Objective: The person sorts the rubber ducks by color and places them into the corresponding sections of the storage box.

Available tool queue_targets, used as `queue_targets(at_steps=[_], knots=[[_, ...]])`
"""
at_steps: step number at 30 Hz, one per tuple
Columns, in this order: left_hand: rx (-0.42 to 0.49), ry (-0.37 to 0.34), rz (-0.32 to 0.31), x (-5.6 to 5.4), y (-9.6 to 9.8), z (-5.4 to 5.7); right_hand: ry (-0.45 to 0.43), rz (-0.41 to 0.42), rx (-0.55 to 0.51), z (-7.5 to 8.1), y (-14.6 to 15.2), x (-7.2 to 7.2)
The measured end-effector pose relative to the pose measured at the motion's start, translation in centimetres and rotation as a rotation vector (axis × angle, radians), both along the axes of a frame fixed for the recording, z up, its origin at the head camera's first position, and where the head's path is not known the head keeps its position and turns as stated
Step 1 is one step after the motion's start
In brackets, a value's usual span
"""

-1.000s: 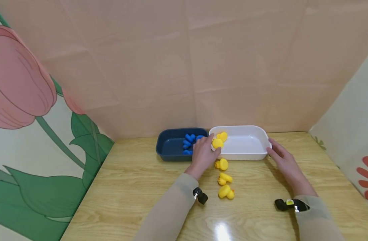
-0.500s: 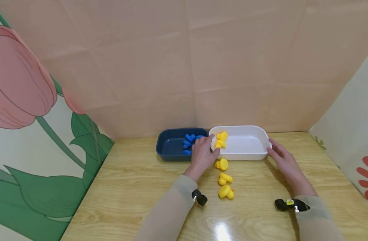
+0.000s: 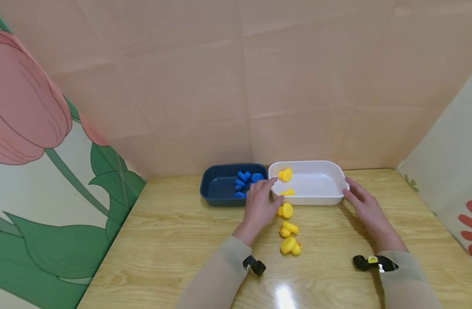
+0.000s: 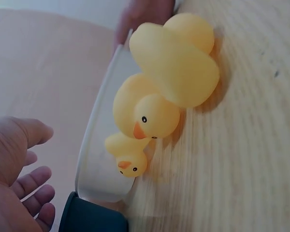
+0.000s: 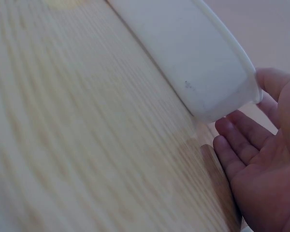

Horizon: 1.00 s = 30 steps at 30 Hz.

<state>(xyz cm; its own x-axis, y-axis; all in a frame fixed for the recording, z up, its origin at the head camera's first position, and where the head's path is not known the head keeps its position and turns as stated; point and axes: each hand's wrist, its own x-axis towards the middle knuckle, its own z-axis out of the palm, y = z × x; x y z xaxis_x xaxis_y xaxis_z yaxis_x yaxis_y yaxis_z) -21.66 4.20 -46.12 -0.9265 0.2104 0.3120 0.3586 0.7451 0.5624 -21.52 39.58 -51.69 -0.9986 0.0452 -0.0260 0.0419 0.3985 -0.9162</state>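
My left hand (image 3: 260,206) hovers over the near left corner of a white tray (image 3: 317,200), thumb and fingers apart with nothing between them. Inside that tray lie two yellow rubber ducks; one (image 3: 284,175) is farther back, and the other (image 3: 288,192) is partly hidden by the near wall. Three more yellow ducks lie in a line on the table: one close to the tray (image 3: 286,210), a middle one (image 3: 289,229) and the nearest (image 3: 290,246). My right hand (image 3: 365,210) touches the tray's right end, its thumb at the rim (image 5: 257,92) and its fingers loosely extended.
A dark blue tray (image 3: 216,202) stands against the white tray's left side and holds several small blue toys (image 3: 241,177). The wooden table (image 3: 170,240) meets a pinkish covered wall (image 3: 181,107) right behind both trays.
My left hand has let go of a yellow duck, which dropped to the near left part of the white tray. The hand has drawn back slightly. My right hand stays at the tray's end.
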Motion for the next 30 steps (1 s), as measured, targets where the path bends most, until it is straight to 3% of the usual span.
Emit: queue_targets(at_steps=[16,30], knots=[[0.031,-0.015,-0.086,2.8,-0.2,-0.9,-0.022,-0.004,0.009,0.0,0.2,-0.1],[0.07,-0.058,-0.137,3.3,-0.4,-2.9,0.003,-0.006,-0.004,0.6,0.0,0.5]])
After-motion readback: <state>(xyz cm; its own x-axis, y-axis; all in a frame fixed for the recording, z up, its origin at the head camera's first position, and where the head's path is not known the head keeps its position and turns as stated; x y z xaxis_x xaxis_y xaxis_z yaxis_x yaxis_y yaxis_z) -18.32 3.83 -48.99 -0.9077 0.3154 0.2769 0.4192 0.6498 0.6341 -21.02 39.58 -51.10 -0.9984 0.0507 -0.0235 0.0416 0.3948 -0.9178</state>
